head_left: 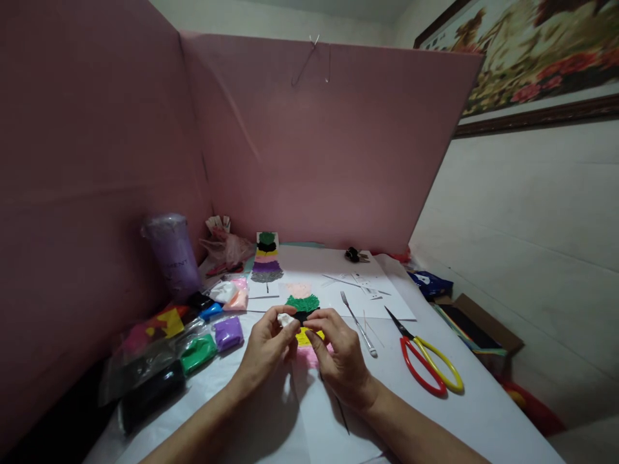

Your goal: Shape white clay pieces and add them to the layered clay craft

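Left fingers pinched a white lump; right fingers curled, slightly parted, hold unclear. Scissors lay at their three o'clock.

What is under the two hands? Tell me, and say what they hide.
Under the left hand and right hand, paper shows parts of black, yellow and pink bands, plus a dark line. Whatever lies directly beneath palms and fingers is covered and cannot be seen.

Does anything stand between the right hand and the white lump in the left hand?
No tool or other loose object shows between the right hand and the white lump. Only the thumb of the left hand partly covers the lump's near side; whether the right fingertips touch it is unclear.
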### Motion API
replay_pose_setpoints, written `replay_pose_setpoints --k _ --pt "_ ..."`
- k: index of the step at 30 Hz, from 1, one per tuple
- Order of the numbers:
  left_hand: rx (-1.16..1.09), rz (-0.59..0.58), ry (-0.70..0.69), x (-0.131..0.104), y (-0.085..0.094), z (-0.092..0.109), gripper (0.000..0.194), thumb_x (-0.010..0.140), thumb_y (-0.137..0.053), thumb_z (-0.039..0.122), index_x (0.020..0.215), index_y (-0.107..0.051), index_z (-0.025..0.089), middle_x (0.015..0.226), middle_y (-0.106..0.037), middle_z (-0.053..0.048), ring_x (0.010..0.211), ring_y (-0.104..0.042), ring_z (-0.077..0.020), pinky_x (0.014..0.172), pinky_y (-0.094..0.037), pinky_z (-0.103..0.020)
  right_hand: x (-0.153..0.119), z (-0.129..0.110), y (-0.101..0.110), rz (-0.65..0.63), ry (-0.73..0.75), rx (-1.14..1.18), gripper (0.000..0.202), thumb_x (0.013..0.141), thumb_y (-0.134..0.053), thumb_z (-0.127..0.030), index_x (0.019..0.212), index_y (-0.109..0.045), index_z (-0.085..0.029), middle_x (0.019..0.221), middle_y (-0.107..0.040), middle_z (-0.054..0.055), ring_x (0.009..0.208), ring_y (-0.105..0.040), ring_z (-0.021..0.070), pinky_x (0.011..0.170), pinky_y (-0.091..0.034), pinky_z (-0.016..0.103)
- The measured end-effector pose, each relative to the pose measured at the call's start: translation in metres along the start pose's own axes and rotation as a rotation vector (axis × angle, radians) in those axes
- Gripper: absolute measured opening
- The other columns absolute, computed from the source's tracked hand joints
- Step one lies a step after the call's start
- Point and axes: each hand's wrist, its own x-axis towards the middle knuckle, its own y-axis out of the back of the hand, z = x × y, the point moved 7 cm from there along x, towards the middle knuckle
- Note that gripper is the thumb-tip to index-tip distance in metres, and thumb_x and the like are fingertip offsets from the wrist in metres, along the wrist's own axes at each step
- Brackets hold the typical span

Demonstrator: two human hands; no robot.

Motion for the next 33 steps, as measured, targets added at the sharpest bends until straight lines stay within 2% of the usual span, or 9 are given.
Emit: replay_pose_setpoints --k 3,5,10,13,18,21,25,29,33 --pt "-0.010 -0.009 -0.018 -0.0028 -0.0035 0.0009 0.043 0.076 -0.062 0.052 0.096 -0.055 0.015 0.064 -0.057 0.003 0.042 -0.047 -0.0082 0.039 -0.038 -0.021 -0.0001 -0.0012 -0.0009 -0.016 -0.019 0.008 0.014 0.088 -0.052 -0.014 0.092 -0.063 -0.021 0.092 -0.062 0.009 0.084 -0.061 0.0206 0.071 -0.052 0.034" --pt "0.001 -0.017 -0.015 -0.0041 -0.0052 -0.0001 0.044 0.076 -0.061 0.054 0.093 -0.057 0.014 0.060 -0.054 0.004 0.041 -0.046 -0.0078 0.038 -0.036 -0.021 -0.0002 -0.0026 -0.0011 -0.020 -0.016 0.016 0.015 0.089 -0.051 -0.014 0.093 -0.063 -0.021 0.091 -0.062 0.009 0.083 -0.061 0.0205 0.070 -0.052 0.034" --pt "0.015 -0.004 0.075 -0.0049 -0.0025 -0.0043 0.051 0.068 -0.062 0.066 0.073 -0.053 0.016 0.045 -0.038 0.009 0.032 -0.029 -0.0034 0.033 -0.017 -0.016 -0.0013 -0.0052 -0.0025 -0.034 -0.003 0.030 0.016 0.089 -0.049 -0.012 0.093 -0.062 -0.021 0.091 -0.062 0.009 0.084 -0.061 0.0202 0.071 -0.052 0.033" --pt "0.027 0.000 0.058 -0.0047 -0.0013 -0.0025 0.051 0.067 -0.062 0.066 0.070 -0.052 0.017 0.044 -0.036 0.010 0.033 -0.028 -0.0032 0.034 -0.017 -0.016 -0.0016 -0.0057 -0.0032 -0.038 0.002 0.035 0.016 0.089 -0.049 -0.011 0.094 -0.062 -0.021 0.092 -0.062 0.010 0.086 -0.061 0.0203 0.071 -0.052 0.034" --pt "-0.022 -0.055 -0.023 -0.0033 -0.0052 -0.0001 0.042 0.077 -0.060 0.056 0.086 -0.057 0.015 0.061 -0.050 0.005 0.041 -0.039 -0.0049 0.038 -0.030 -0.018 -0.0009 -0.0015 0.0005 0.006 -0.038 0.018 0.014 0.090 -0.050 -0.013 0.092 -0.062 -0.020 0.092 -0.061 0.009 0.086 -0.060 0.0204 0.072 -0.051 0.034" --pt "-0.050 -0.083 -0.031 -0.0019 -0.0055 0.0002 0.043 0.074 -0.068 0.047 0.100 -0.058 0.015 0.074 -0.059 0.000 0.053 -0.051 -0.0092 0.050 -0.042 -0.023 -0.0002 0.0011 0.0018 0.018 -0.066 -0.003 0.012 0.089 -0.052 -0.015 0.094 -0.062 -0.020 0.093 -0.061 0.009 0.087 -0.060 0.0211 0.074 -0.051 0.035" --pt "-0.066 -0.083 -0.029 -0.0007 -0.0042 -0.0002 0.046 0.071 -0.072 0.040 0.106 -0.059 0.014 0.077 -0.065 -0.003 0.061 -0.058 -0.0138 0.058 -0.046 -0.027 0.0005 0.0015 0.0013 0.014 -0.079 -0.020 0.012 0.088 -0.053 -0.016 0.096 -0.061 -0.021 0.094 -0.061 0.009 0.088 -0.060 0.0218 0.075 -0.051 0.037" --pt "-0.055 -0.091 0.001 -0.0009 -0.0048 -0.0021 0.027 0.076 -0.064 0.033 0.094 -0.064 0.012 0.059 -0.062 -0.001 0.053 -0.058 -0.0136 0.055 -0.046 -0.027 0.0001 0.0004 0.0017 0.028 -0.067 -0.010 0.012 0.089 -0.052 -0.015 0.092 -0.062 -0.021 0.093 -0.061 0.009 0.088 -0.060 0.0214 0.074 -0.052 0.036" --pt "-0.060 -0.040 0.089 -0.0017 -0.0003 -0.0052 0.013 0.072 -0.060 0.023 0.074 -0.066 0.012 0.053 -0.061 0.000 0.042 -0.052 -0.0111 0.048 -0.045 -0.026 -0.0010 0.0006 0.0013 0.027 -0.053 -0.009 0.013 0.089 -0.052 -0.015 0.091 -0.063 -0.021 0.093 -0.061 0.009 0.088 -0.060 0.0218 0.074 -0.052 0.037"
